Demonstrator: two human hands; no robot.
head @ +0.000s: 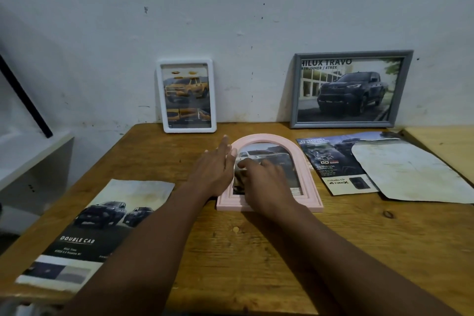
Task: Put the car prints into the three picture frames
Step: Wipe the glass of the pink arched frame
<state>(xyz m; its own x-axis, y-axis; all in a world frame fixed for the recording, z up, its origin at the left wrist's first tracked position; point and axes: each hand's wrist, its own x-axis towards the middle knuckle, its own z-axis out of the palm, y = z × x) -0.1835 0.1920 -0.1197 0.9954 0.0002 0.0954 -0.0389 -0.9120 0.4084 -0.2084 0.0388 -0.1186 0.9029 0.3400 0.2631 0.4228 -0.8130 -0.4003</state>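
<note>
A pink arched frame (pixel 306 161) lies flat on the wooden table (pixel 256 251) with a car print (pixel 266 152) inside it. My left hand (pixel 215 169) rests at the frame's left edge with straight fingers. My right hand (pixel 264 182) lies over the print, fingers pressing on it. A white frame (pixel 186 96) with a yellow truck print leans on the wall at the back. A grey frame (pixel 350 90) with a dark truck print leans there to the right.
A large "Double Cab" brochure page (pixel 97 231) lies at the front left. A dark car leaflet (pixel 331 161) and a blank sheet (pixel 407 172) lie at the right. A white shelf (pixel 33 156) stands left of the table.
</note>
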